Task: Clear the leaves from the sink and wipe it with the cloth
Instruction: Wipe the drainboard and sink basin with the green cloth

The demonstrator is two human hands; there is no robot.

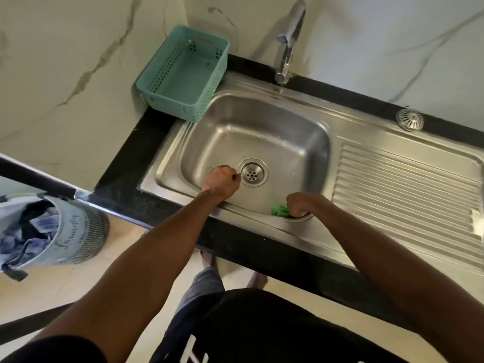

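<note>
Nearest: dark shirt, two bare forearms reaching over black counter edge (243, 247) into steel sink (309, 142).

Right hand (301, 204) at near wall of basin, fingers curled over bunched green cloth (280, 210); cloth pressed against near-right corner of basin, partly hidden under hand.

Left hand (222, 179) on basin floor just left of drain (252, 174), fingers clenched, tips drawn together at drain rim. Whether anything pinched between them: cannot tell. Faint greenish smear on basin floor just left of that hand, possibly leaf residue; too small to confirm. Scattered water droplets on basin floor.

Right of basin: ribbed draining board (403, 189).

Left, off counter: fabric laundry bag (52, 231) holding clothes.

Farther back: teal perforated basket (183, 74) on counter's left rear corner, overlapping sink rim. Loose strainer cap (410, 119) at rear edge of draining board. Chrome tap (286, 45) behind basin, against marble-patterned wall.
</note>
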